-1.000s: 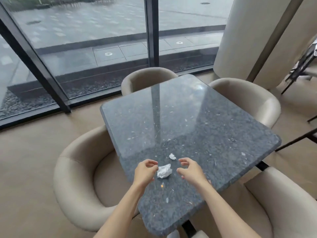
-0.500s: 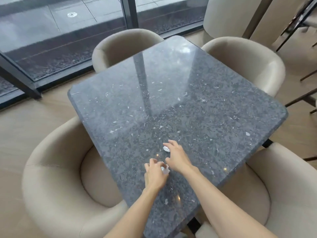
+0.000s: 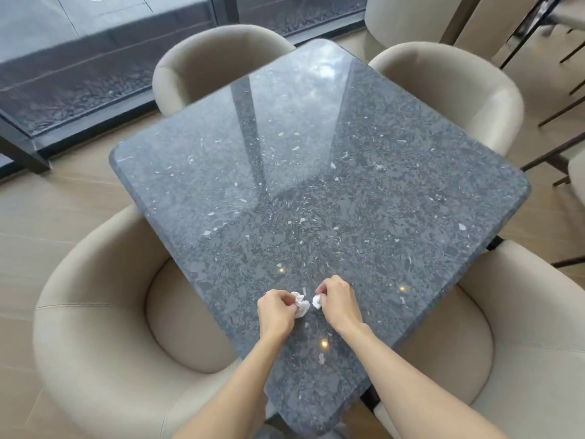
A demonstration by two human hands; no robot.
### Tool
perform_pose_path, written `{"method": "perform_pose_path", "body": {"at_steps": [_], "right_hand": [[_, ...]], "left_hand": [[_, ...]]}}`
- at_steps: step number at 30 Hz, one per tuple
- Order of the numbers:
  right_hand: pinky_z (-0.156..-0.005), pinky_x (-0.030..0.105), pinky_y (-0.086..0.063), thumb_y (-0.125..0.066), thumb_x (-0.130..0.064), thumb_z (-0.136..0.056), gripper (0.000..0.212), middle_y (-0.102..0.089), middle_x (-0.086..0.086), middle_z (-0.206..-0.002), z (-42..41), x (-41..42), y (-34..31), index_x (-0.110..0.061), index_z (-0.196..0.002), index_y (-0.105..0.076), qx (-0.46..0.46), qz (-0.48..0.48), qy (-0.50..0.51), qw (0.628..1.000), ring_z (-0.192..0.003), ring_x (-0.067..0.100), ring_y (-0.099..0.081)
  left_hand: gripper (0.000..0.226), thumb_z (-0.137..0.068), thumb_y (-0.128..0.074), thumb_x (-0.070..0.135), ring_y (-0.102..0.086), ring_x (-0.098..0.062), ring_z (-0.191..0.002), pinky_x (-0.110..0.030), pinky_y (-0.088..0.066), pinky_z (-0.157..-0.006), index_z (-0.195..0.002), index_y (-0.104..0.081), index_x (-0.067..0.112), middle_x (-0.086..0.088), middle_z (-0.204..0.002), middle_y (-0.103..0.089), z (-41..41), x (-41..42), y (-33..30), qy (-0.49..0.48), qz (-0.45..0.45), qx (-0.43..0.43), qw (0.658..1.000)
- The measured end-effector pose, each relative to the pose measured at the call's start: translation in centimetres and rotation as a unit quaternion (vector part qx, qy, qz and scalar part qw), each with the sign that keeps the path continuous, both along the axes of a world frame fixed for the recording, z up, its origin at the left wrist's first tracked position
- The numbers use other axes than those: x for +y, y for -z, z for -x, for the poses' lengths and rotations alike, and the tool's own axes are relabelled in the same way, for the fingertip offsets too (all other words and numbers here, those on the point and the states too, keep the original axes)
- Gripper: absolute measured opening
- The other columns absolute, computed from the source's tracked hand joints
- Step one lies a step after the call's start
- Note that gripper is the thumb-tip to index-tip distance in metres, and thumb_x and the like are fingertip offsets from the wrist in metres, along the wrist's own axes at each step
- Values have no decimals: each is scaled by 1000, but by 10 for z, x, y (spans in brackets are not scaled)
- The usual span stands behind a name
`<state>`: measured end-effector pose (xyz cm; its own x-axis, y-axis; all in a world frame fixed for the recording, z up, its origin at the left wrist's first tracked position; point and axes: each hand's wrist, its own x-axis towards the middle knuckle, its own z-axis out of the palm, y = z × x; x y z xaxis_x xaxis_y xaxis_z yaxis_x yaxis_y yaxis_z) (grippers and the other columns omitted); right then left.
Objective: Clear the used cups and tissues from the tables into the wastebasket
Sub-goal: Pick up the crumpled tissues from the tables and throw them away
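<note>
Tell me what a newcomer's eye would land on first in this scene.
The speckled dark stone table fills the middle of the view, glossy with window reflections and ringed by four beige tub chairs. At its near edge, the left hand grips a crumpled white tissue while the right hand pinches a smaller tissue scrap beside it.

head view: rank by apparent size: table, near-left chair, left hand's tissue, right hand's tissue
1. table
2. near-left chair, though nearer the camera
3. larger tissue wad, in the left hand
4. smaller tissue wad, in the right hand; partly hidden by fingers
</note>
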<state>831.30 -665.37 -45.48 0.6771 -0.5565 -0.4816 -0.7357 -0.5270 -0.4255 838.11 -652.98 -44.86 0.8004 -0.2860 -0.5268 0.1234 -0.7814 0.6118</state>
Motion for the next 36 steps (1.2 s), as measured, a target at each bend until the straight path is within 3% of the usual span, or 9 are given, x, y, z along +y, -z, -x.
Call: {"method": "perform_pose_path", "body": {"at_steps": [5, 9, 13, 20, 24, 28, 31, 34, 36], "right_hand": [[-78, 25, -44, -62, -6, -90, 17, -73, 1, -94, 8, 4, -22, -14, -92, -76, -45, -86, 184, 978, -94, 19, -64], [-71, 25, -43, -69, -11, -85, 10, -71, -6, -78, 13, 7, -48, -19, -82, -73, -117, -106, 275, 948, -82, 16, -65], [-62, 17, -45, -68, -8, -85, 14, -69, -10, -74, 21, 3, -83, -20, -79, -71, -186, -97, 323, 923, -73, 10, -63], [-56, 9, -43, -75, -18, -86, 3, -71, -9, -74, 74, -14, -131, -17, -83, -75, -248, -21, 366, 897, -68, 2, -62], [-59, 12, -42, -76, -10, -83, 11, -70, -7, -70, 126, -24, -150, -18, -77, -74, -280, 37, 429, 858, -66, 8, -62], [-62, 13, -44, -76, -11, -86, 8, -72, -1, -73, 198, -24, -169, -9, -78, -75, -306, 84, 478, 819, -70, 15, -64], [-72, 28, -53, -76, -17, -88, 7, -76, -1, -81, 268, -11, -179, -14, -82, -79, -314, 115, 497, 801, -79, 16, -69], [-72, 19, -52, -73, -13, -89, 10, -75, -3, -86, 347, 16, -193, -17, -87, -82, -332, 138, 510, 782, -80, 13, -68], [-76, 20, -52, -68, -3, -89, 17, -73, -7, -83, 404, 38, -202, -13, -89, -83, -351, 150, 529, 758, -80, 15, -68]], "left_hand": [[10, -83, -74, 5, -70, -19, -94, -26, -51, -85, -88, -81, 11, -4, -92, -79, -12, -3, -14, -41, 38, 21, 998], [16, -80, -76, 8, -69, -19, -85, -35, -58, -82, -73, -74, 23, 4, -79, -74, -14, -13, -30, -24, 72, 62, 995], [17, -79, -78, 0, -70, -19, -72, -47, -64, -76, -79, -74, 17, -3, -77, -74, -8, -32, -51, 1, 160, 129, 979], [14, -79, -85, 7, -68, -12, -73, -27, -56, -67, -91, -77, 9, -11, -86, -78, 29, -80, -104, 108, 262, 176, 943], [14, -88, -66, -5, -73, -19, -74, -31, -61, -75, -88, -77, 5, -14, -83, -77, 78, -102, -141, 153, 298, 237, 912], [6, -91, -74, 7, -75, -24, -84, -34, -60, -84, -93, -79, 8, -13, -91, -79, 143, -112, -170, 249, 322, 262, 875], [5, -87, -80, 12, -75, -19, -85, -30, -56, -78, -91, -81, 14, -7, -92, -80, 207, -110, -185, 323, 320, 236, 859], [11, -86, -78, 6, -71, -9, -78, -17, -53, -68, -85, -81, 17, -1, -85, -79, 284, -100, -202, 371, 323, 221, 842], [14, -86, -77, 4, -72, -9, -77, -18, -55, -71, -81, -80, 17, -1, -84, -79, 339, -87, -211, 397, 313, 221, 834]]}}
